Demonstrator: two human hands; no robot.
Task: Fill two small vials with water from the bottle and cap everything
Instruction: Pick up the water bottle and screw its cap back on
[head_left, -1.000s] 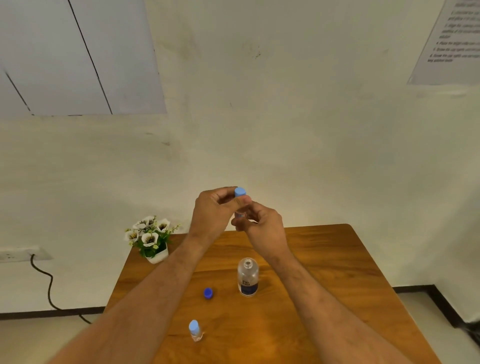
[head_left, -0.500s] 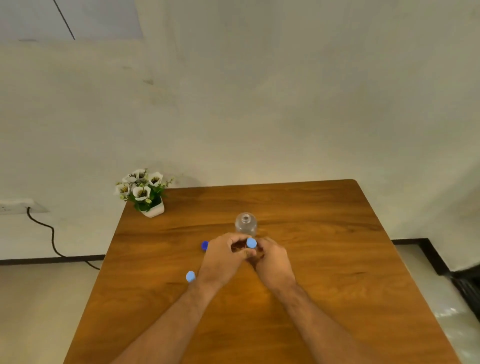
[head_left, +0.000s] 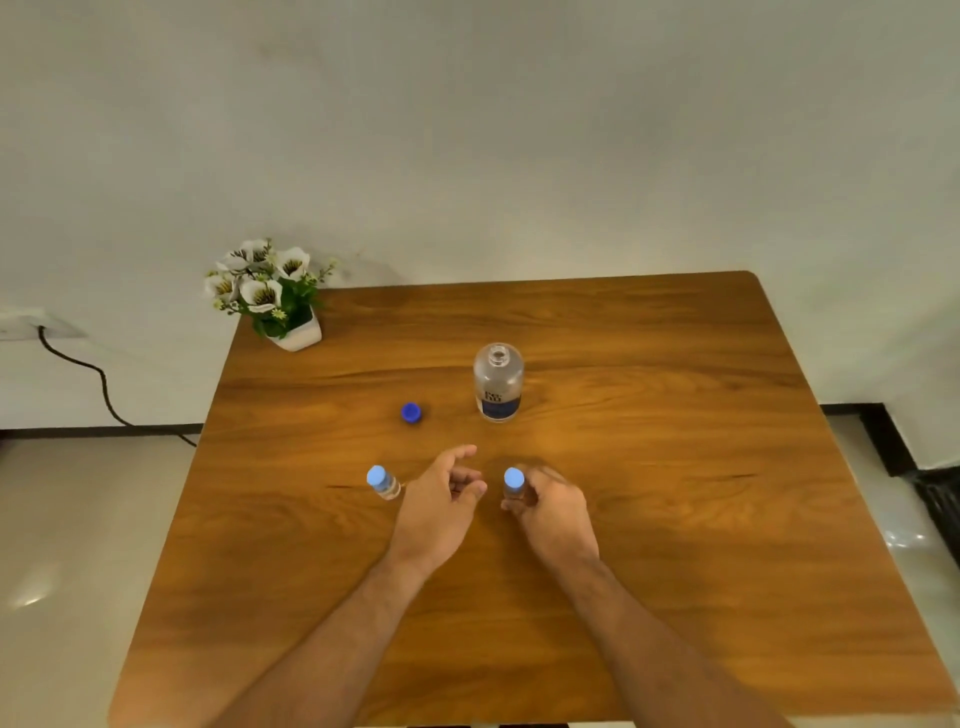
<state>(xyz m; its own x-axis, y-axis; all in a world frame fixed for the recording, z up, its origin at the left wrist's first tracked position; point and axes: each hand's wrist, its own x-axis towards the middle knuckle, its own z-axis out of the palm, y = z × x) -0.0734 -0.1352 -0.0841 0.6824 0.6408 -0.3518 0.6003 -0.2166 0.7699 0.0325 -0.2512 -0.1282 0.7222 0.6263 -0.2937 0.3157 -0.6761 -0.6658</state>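
Right hand (head_left: 550, 506) around capped vial (head_left: 513, 486)

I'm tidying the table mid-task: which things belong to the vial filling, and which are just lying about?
Job: bottle, open; dark blue cap; left vial, capped; right vial, capped, in right hand.
Lying about: flower pot; cable.

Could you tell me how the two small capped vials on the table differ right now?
The left vial stands free, touched by no hand; the right vial is gripped by the right hand. The left vial's clear body shows; the right vial's is mostly hidden by fingers. Both wear light blue caps and stand near the front of the table.
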